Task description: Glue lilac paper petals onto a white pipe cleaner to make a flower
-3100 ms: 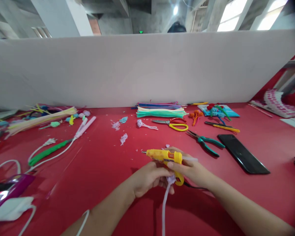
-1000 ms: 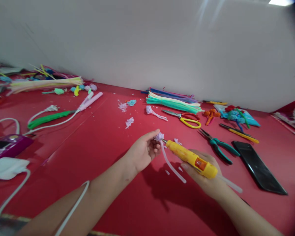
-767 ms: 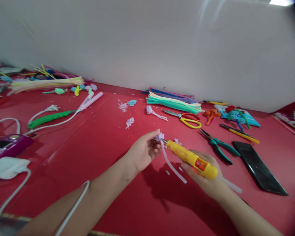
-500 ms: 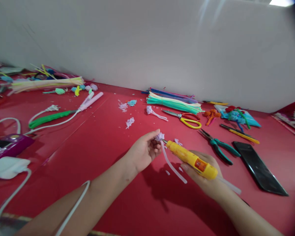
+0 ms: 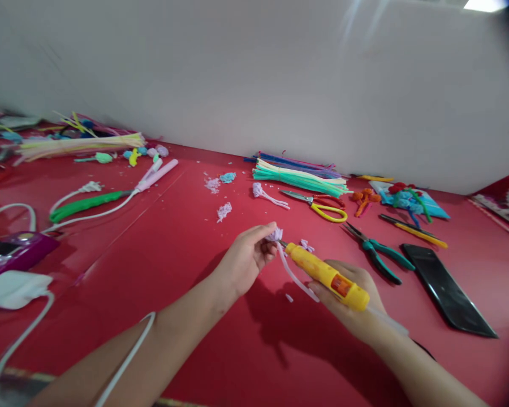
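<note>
Between the thumb and fingers of my left hand (image 5: 248,257) is a small lilac pipe-cleaner flower (image 5: 275,233). A pale lilac stem (image 5: 294,277) hangs from it and curves down to the right. My right hand (image 5: 356,299) is wrapped round a yellow hot glue gun (image 5: 318,268), with a clear glue stick (image 5: 388,321) jutting from its back end. The gun's metal tip meets the underside of the flower, beside the stem; whether glue is coming out is too small to tell. Lilac scraps (image 5: 307,245) lie on the table behind the gun.
Yellow-and-red-handled scissors (image 5: 318,206), teal pliers (image 5: 377,251) and a black phone (image 5: 447,288) lie to the right. Pipe-cleaner bundles (image 5: 301,178) are along the wall. A pink curling iron (image 5: 155,175) and power strip (image 5: 21,254) are left; a white cable (image 5: 129,359) crosses my left forearm.
The glue gun and my right hand have shifted slightly left, and the hanging stem's end has swung toward my right fingers. The flower has turned a little in my left hand.
</note>
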`<state>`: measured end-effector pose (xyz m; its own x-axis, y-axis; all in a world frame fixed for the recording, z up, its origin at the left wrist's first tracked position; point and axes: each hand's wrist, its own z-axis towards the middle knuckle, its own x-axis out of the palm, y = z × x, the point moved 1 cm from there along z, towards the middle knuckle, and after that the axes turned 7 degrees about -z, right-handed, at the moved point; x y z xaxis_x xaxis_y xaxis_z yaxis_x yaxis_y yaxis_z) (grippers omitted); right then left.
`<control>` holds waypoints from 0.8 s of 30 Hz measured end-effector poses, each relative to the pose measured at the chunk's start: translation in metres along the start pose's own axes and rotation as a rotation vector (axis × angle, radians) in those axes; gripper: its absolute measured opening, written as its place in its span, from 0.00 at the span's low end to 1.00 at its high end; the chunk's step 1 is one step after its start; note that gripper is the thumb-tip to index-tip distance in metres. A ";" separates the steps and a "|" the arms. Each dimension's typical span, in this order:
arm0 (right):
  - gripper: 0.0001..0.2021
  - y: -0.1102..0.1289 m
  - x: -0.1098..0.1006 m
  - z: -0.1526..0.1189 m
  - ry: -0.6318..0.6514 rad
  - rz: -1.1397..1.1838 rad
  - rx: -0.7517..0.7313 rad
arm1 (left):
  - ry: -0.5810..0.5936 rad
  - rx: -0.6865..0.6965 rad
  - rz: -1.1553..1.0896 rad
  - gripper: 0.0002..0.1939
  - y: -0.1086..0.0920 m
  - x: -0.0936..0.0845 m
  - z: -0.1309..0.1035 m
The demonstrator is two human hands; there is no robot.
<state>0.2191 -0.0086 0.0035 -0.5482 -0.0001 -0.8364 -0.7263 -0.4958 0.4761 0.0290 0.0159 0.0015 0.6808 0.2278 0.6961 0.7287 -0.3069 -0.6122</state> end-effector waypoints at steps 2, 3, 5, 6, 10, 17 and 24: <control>0.15 0.000 0.000 0.000 -0.007 -0.039 -0.020 | 0.053 0.118 0.104 0.08 0.000 0.000 -0.001; 0.16 -0.001 0.001 0.000 -0.007 -0.055 -0.034 | 0.069 0.172 0.159 0.08 0.000 0.000 -0.001; 0.16 -0.002 0.001 -0.001 -0.002 -0.080 -0.059 | 0.075 0.263 0.244 0.09 -0.002 0.000 -0.001; 0.16 -0.003 0.001 -0.001 -0.001 -0.082 -0.063 | 0.072 0.295 0.257 0.09 -0.004 0.000 0.000; 0.11 -0.009 0.000 0.002 -0.087 0.070 0.098 | 0.037 0.223 0.109 0.09 -0.007 -0.001 0.003; 0.11 -0.046 -0.001 0.023 -0.072 0.239 0.415 | -0.061 -0.053 -0.029 0.07 0.000 -0.003 0.008; 0.17 -0.076 -0.002 0.033 -0.006 -0.307 0.528 | -0.035 -0.087 0.003 0.07 0.004 -0.004 0.007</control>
<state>0.2617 0.0583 -0.0223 -0.2821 0.0807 -0.9560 -0.9582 0.0251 0.2849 0.0297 0.0204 -0.0064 0.6861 0.2582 0.6802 0.7187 -0.3860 -0.5784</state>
